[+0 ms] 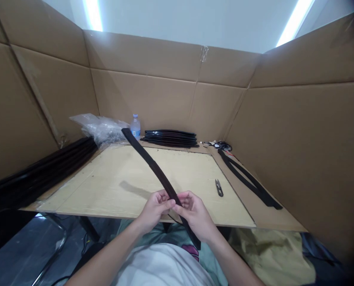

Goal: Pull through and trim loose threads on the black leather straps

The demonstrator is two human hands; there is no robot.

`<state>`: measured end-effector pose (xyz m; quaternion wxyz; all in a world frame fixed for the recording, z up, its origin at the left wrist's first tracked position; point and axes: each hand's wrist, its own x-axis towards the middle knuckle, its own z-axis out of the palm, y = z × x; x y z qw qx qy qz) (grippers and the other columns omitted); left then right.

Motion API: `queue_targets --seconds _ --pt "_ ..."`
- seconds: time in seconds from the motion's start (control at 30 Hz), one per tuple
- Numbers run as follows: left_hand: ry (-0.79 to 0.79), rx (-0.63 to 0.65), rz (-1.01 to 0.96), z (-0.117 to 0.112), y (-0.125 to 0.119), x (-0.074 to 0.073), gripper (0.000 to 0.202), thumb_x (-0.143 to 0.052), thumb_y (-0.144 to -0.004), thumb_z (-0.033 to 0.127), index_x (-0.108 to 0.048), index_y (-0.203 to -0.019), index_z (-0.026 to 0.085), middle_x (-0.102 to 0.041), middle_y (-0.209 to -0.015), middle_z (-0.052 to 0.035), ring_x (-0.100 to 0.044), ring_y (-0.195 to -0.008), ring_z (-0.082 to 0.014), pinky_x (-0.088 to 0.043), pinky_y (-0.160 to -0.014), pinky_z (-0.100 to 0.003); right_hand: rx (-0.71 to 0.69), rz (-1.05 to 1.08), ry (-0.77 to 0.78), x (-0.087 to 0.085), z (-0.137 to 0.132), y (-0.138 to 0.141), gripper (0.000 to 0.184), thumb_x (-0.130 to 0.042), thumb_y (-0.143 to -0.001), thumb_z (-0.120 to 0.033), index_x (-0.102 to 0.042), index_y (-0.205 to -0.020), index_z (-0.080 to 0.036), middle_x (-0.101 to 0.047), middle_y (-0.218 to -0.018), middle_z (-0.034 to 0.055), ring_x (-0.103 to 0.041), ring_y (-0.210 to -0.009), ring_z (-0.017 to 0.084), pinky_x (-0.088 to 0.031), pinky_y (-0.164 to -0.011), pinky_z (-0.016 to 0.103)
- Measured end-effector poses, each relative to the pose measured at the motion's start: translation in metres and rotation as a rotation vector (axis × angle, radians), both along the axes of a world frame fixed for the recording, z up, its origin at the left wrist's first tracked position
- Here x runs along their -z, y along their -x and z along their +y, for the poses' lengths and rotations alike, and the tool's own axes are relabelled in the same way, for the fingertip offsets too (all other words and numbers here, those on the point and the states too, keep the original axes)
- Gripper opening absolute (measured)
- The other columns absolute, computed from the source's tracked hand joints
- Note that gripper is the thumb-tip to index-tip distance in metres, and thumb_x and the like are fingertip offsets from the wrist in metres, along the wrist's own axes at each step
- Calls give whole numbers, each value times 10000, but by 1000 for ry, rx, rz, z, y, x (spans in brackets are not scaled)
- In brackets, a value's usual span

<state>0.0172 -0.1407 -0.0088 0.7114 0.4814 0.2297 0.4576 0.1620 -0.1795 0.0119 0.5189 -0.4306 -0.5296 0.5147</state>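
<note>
Long black strip [153, 167] pinched at table's near edge between left hand [154, 208] and right hand [195, 212], both closed on it, fingertips meeting just about at strip's middle. Strip runs diagonally: far end raised off board [120, 182] and pointing toward water bottle [135, 126] and plastic bag [101, 127], near end hanging down over lap past table edge. Risks, as judgement: grip is fingertip-only on a long springy piece, so strip could twist or slip and drop off near edge; free far end sits near bottle, so a swing could knock it over; snips [219, 187] lying loose on board just right of hands, easy to brush with right wrist. Pose: both forearms coming in from below, converging at centre; left hand palm turned inward, fingers curled over strip top, thumb under; right hand palm partly up, fingers cupped, thumb on strip. Wrists near level with board edge, not resting on it as far as can be told. Elsewhere: stack of strips [171, 138] at back wall, bundle of long strips [43, 171] at left, two loose strips [248, 180] at right on cardboard, small cable clutter [221, 145] at back right.
</note>
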Motion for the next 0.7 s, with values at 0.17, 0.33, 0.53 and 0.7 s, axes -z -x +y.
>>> queue_targets --seconds 0.17,0.33,0.53,0.7 --pt "32 33 25 -1 0 -1 289 -714 -696 278 -608 -891 94 -588 -694 -43 -525 -547 -108 -419 -509 -220 -8 47 70 4 3 2 345 -746 -648 -208 -535 -912 -136 -616 -712 13 -547 -557 110 -451 -534 241" --pt "38 56 42 -3 -1 -3 241 -682 -726 303 -574 -808 104 -599 -623 -36 -579 -519 -149 -488 -515 -281 -35 65 40 5 1 5 264 -709 -698 -287 -484 -735 -154 -567 -648 -17 -518 -488 94 -462 -463 238" --pt "14 88 -17 -6 -3 -5 215 -603 -792 316 -520 -763 119 -558 -561 -2 -591 -476 -163 -504 -524 -323 -78 97 29 4 -1 5 302 -643 -769 -368 -407 -795 -180 -610 -638 -6 -551 -465 100 -391 -409 189" --pt "-6 61 9 -4 -4 0 213 -602 -796 310 -499 -767 126 -532 -564 14 -606 -486 -167 -472 -497 -277 -33 120 55 4 0 4 329 -533 -829 -466 -449 -741 -160 -628 -638 25 -558 -455 108 -402 -409 203"
